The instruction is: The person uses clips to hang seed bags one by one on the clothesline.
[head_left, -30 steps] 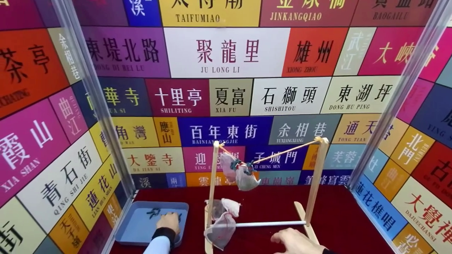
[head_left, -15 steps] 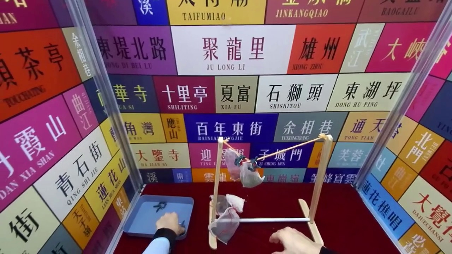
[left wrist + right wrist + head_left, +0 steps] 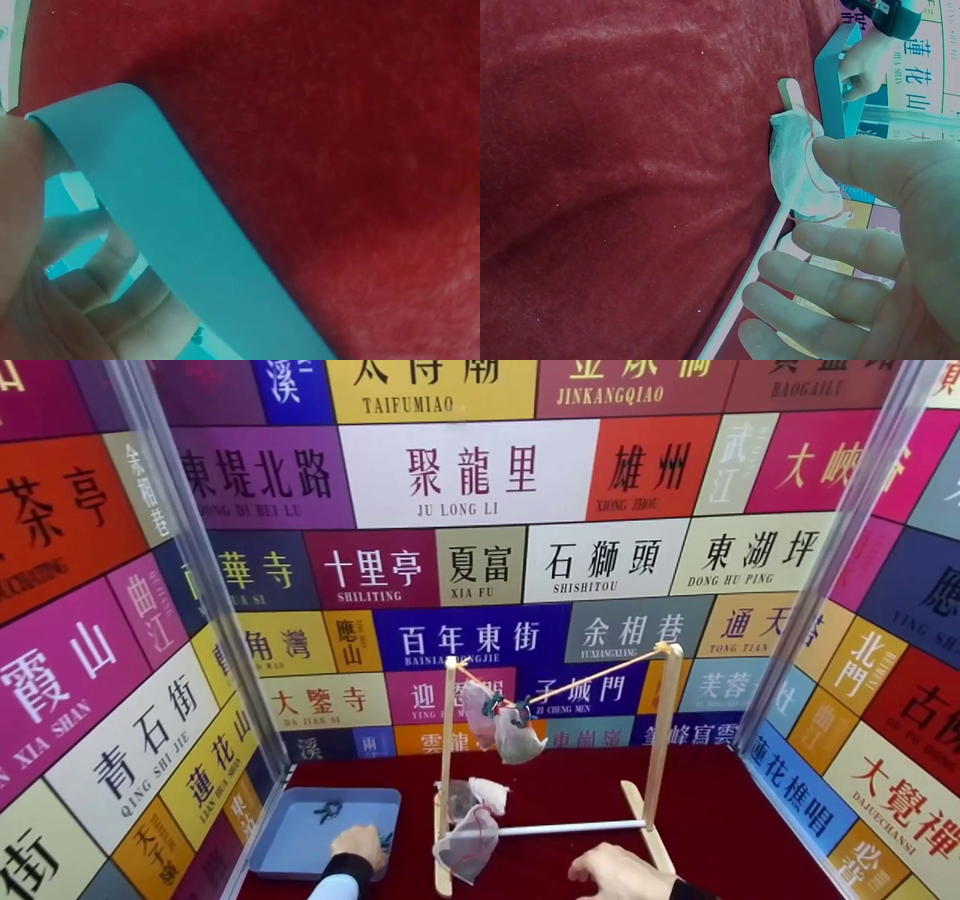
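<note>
Head view: left hand (image 3: 358,844) reaches into the blue tray (image 3: 279,847), fingers curled at a dark clip (image 3: 385,841); whether the grip has closed on it I cannot tell. A second clip (image 3: 328,811) lies farther back. Two pouches (image 3: 504,727) already pegged on the rack's string (image 3: 592,675); two more (image 3: 470,829) remain at the rack base. Left wrist view: fingers (image 3: 90,247) curled behind the tray wall (image 3: 172,225). Right wrist view: right hand (image 3: 877,247) open, empty, just beside a pouch (image 3: 799,169) on the red tabletop (image 3: 630,187).

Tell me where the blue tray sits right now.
In the head view, the blue tray lies low left on the red cloth, beside the wooden rack.
</note>
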